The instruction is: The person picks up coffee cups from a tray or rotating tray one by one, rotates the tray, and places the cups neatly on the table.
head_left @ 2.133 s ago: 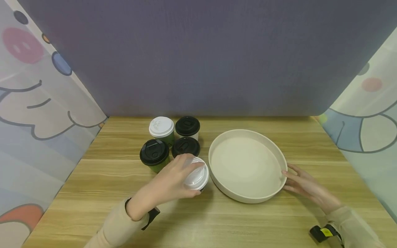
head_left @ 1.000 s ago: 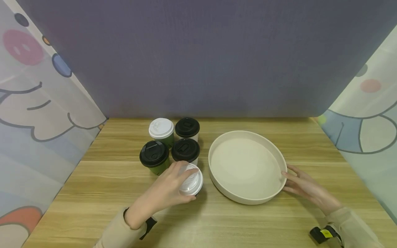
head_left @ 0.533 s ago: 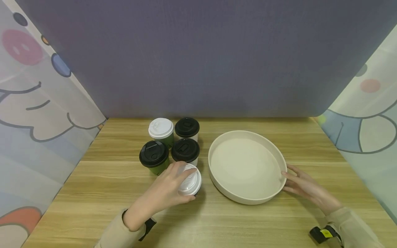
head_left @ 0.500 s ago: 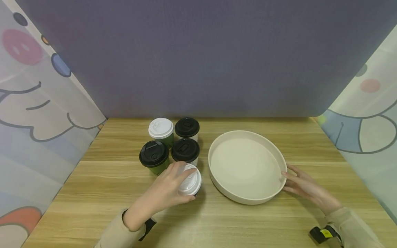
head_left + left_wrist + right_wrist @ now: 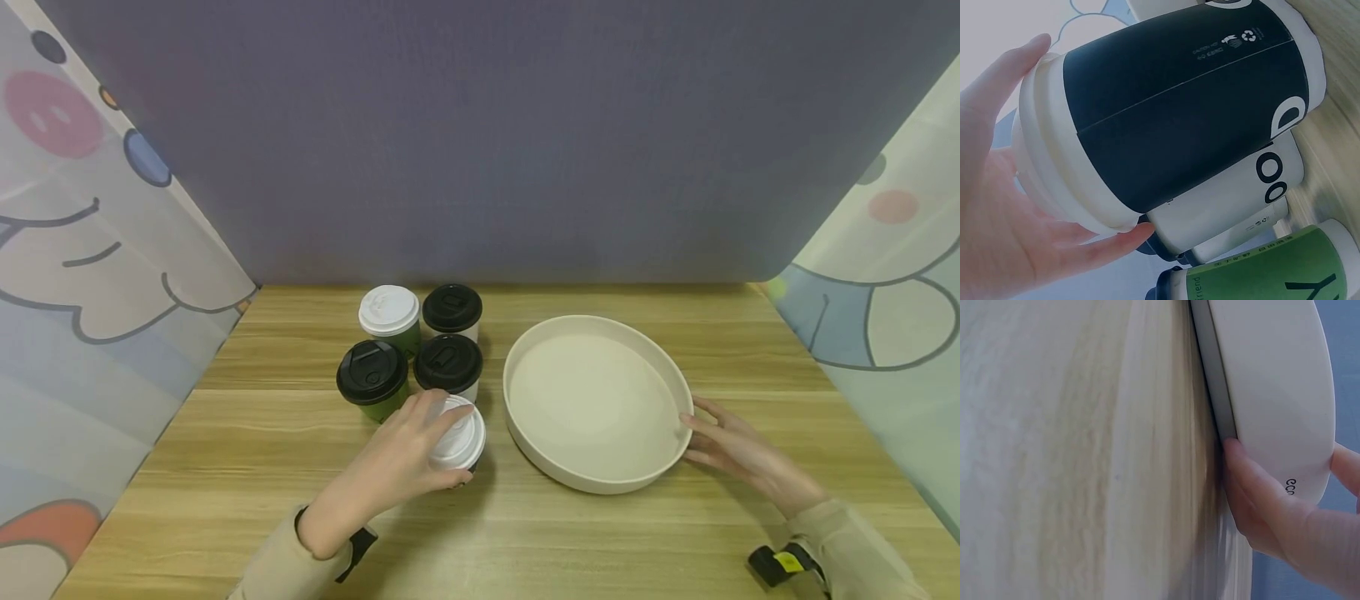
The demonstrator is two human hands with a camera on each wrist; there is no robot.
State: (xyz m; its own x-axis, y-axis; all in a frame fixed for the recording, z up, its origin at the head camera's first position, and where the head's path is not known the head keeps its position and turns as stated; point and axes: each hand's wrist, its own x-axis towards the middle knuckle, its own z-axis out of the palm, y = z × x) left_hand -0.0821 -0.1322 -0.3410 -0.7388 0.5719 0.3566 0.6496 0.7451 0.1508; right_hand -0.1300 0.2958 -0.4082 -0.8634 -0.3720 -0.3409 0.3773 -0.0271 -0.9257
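Note:
My left hand [image 5: 408, 446] grips a paper coffee cup by its white lid [image 5: 460, 439], thumb and fingers spread around the lid's edge. In the left wrist view, this cup [image 5: 1185, 100] has a dark sleeve, and its base is at the wooden tabletop. Just behind it are two pale cups with black lids [image 5: 448, 363], a green cup with a black lid [image 5: 372, 372] and a green cup with a white lid [image 5: 390, 310]. My right hand [image 5: 738, 450] holds the right edge of a round cream tray [image 5: 581, 482], thumb at the rim, fingers low against its underside [image 5: 1279, 375].
The wooden table [image 5: 570, 546] ends at a grey-purple panel [image 5: 510, 150] at the back. Cartoon-printed curtains [image 5: 112, 275] hang along both sides. A slim stretch of tabletop separates the cups from the tray.
Over the two seconds, my left hand and the white-lidded cup have shifted slightly toward me and left, away from the tray. In the last half second they barely move. The right hand stays put.

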